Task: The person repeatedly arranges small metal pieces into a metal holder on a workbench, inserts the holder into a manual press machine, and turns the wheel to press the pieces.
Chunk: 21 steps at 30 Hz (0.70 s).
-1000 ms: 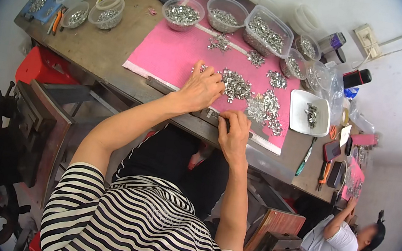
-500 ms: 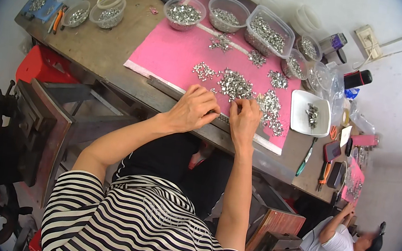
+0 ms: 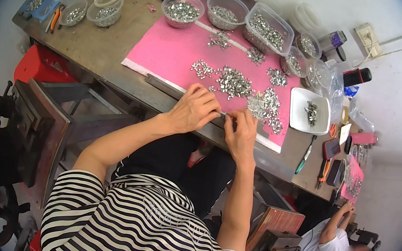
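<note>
My left hand (image 3: 194,108) is closed in a pinch at the front edge of the pink mat (image 3: 162,49). A tiny silver metal piece (image 3: 222,114) shows at its fingertips. Close beside it, my right hand (image 3: 240,132) has its thumb and fingers pinched near that same piece; whatever lies between them is too small to make out. Both hands rest over a grey metal bar (image 3: 163,87) along the table edge. Just beyond them lie a heap of small silver metal pieces (image 3: 233,82) and a brighter heap (image 3: 268,106) to its right.
Clear plastic tubs (image 3: 268,42) of metal pieces line the far side. A white square dish (image 3: 294,118) stands at right, near a green-handled tool (image 3: 304,159) and orange-handled pliers (image 3: 324,172). A red stool (image 3: 41,66) is at left. A co-worker in white (image 3: 325,243) sits at far right.
My right hand has come back from the heap toward me, its fingertips now at those of my left hand. My left hand has stayed nearly in place. The co-worker's head has shifted.
</note>
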{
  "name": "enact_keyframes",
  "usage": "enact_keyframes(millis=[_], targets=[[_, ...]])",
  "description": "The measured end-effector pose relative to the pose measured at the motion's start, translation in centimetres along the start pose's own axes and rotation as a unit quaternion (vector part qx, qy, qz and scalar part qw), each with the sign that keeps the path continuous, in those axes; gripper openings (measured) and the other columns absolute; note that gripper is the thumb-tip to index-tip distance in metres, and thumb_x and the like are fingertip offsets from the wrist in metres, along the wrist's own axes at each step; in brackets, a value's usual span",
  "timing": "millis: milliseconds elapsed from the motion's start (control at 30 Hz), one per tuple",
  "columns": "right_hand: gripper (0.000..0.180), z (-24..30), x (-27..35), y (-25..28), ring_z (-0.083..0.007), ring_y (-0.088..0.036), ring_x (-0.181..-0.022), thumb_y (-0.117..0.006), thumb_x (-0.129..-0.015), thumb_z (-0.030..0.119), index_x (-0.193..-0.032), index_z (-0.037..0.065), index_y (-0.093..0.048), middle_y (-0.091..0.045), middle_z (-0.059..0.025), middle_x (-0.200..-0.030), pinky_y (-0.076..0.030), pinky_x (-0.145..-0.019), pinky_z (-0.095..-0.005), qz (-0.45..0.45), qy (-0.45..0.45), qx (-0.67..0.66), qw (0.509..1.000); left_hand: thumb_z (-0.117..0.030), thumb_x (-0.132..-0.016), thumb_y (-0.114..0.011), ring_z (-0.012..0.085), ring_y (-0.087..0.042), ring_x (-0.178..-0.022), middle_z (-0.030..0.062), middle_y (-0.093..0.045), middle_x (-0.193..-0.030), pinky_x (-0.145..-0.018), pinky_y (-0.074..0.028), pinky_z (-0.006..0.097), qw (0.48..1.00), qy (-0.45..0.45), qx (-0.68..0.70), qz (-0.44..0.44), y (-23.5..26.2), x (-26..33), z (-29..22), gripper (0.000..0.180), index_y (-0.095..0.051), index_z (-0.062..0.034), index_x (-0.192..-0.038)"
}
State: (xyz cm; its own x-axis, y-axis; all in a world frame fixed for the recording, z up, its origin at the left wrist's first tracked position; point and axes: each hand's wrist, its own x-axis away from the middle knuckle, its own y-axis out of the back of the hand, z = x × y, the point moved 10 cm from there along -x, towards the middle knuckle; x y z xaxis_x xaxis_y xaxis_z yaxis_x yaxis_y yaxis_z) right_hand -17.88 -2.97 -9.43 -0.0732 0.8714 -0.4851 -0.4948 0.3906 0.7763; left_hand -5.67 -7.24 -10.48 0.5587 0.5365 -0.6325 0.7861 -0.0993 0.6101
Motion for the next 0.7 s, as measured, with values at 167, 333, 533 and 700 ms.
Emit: enact_keyframes(millis=[167,333,533,700], targets=[[0.016,1.7,0.6,-0.4,-0.0296,-0.057,-0.089,-0.071,-0.083,0.002,-0.096,0.003,-0.063,-0.060,-0.0104,-0.095,-0.044,-0.079,-0.0416,0.000,0.054,0.057,0.997,-0.014,-0.087,-0.069,0.0287,-0.055,-0.094,0.0080,-0.059,-0.093,-0.094,-0.039,0.045,0.999,-0.002,-0.034,0.005,-0.7,-0.3,-0.5,0.012,-0.063,-0.0059,-0.094],[0.016,1.3,0.8,-0.7,-0.0298,-0.058,-0.089,-0.069,-0.085,0.001,-0.100,0.003,-0.066,-0.061,-0.0108,-0.096,-0.044,-0.078,-0.0409,-0.004,0.048,0.042,0.998,-0.013,-0.087,-0.069,0.0300,-0.055,-0.094,0.0090,-0.059,-0.095,-0.095,-0.039,0.046,1.000,0.027,-0.016,0.003,-0.8,0.0,-0.2,0.013,-0.062,-0.0057,-0.096],[0.016,-1.5,-1.0,0.5,-0.0304,-0.059,-0.092,-0.066,-0.088,0.002,-0.104,0.003,-0.068,-0.063,-0.0108,-0.099,-0.042,-0.080,-0.0422,-0.030,0.002,0.042,0.999,-0.016,-0.092,-0.066,0.0301,-0.058,-0.108,0.0079,-0.065,-0.110,-0.105,-0.035,0.052,0.998,0.056,0.002,0.006,-0.1,-1.5,1.3,0.024,-0.063,-0.0060,-0.114],[0.037,-2.4,-2.7,-3.0,-0.0340,-0.051,-0.127,-0.056,-0.091,0.004,-0.127,0.000,-0.061,-0.059,-0.0110,-0.137,-0.038,-0.105,-0.0486,0.065,0.001,0.124,0.990,-0.033,-0.101,-0.056,0.0430,-0.036,-0.142,0.0084,-0.054,-0.146,-0.114,-0.018,0.073,0.986,0.034,-0.098,0.131,-3.3,-2.5,2.8,0.045,-0.057,-0.0064,-0.138]])
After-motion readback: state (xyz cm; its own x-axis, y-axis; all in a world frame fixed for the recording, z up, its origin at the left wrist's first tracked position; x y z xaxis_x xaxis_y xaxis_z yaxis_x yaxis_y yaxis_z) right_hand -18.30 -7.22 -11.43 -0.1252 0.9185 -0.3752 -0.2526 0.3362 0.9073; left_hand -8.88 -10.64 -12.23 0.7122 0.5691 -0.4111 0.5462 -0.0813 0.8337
